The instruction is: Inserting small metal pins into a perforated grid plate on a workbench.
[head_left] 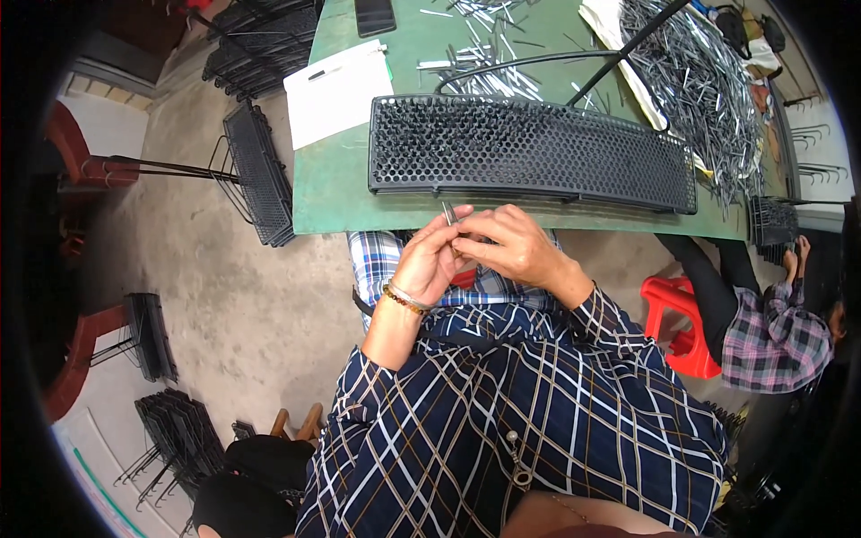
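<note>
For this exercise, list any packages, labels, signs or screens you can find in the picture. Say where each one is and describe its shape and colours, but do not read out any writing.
White sheet or flat packet: on the green table's left end, rectangular, plain white, with a small dark mark near its top.
Dark flat slab: at the table's far edge, rectangular, black; possibly a screen, cannot tell.
No signs visible.

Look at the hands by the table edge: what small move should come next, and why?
Probably lift the pin forward to the black tray and seat it in an open hole. Both hands, left and right, meet at the table edge, pinching a thin metal pin just short of the perforated tray, and loose pins lie beyond it.
</note>
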`<state>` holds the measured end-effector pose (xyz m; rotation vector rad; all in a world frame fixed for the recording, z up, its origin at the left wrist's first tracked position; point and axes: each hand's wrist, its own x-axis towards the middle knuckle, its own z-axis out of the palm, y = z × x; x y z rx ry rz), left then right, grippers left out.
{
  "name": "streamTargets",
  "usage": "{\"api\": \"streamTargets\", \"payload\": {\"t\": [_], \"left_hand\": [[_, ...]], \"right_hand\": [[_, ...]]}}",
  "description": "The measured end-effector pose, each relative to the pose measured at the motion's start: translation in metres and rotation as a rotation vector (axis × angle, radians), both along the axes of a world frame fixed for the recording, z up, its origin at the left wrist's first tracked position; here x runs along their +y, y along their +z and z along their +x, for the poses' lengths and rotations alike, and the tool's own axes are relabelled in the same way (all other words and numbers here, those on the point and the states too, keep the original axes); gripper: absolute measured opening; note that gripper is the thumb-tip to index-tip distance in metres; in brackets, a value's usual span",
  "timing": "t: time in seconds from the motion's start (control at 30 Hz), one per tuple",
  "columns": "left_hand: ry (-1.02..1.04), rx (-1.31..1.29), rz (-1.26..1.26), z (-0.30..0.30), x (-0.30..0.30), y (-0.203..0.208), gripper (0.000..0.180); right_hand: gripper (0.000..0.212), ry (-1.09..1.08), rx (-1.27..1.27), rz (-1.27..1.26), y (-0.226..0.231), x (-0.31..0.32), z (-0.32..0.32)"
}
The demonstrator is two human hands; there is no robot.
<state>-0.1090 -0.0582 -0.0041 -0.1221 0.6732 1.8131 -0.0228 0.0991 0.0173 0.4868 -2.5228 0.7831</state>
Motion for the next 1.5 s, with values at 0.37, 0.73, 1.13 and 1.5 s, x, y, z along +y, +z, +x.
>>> {"api": "streamTargets", "payload": {"t": [0.37,0.73,1.13,1.5], "left_hand": [[-0.030,-0.065,0.039,0.007,0.003,0.002,0.036],[-0.048,-0.329,0.271,0.000,0.003,-0.005,0.038],[-0.021,0.502,-0.308,0.019,0.004,0.002,0.024],[0.016,0.470,-0.337,0.023,0.008,-0.004,0.021]], "right_hand": [[0.028,0.053,0.052,-0.128,-0.006,0.008,-0.001],[0.018,-0.136,0.058,-0.494,-0.010,0.001,0.007],[0.016,-0.306,-0.561,-1.175,0.004,0.011,0.006],[0.023,-0.266,-0.645,-1.295,-0.010,0.008,0.005]]}}
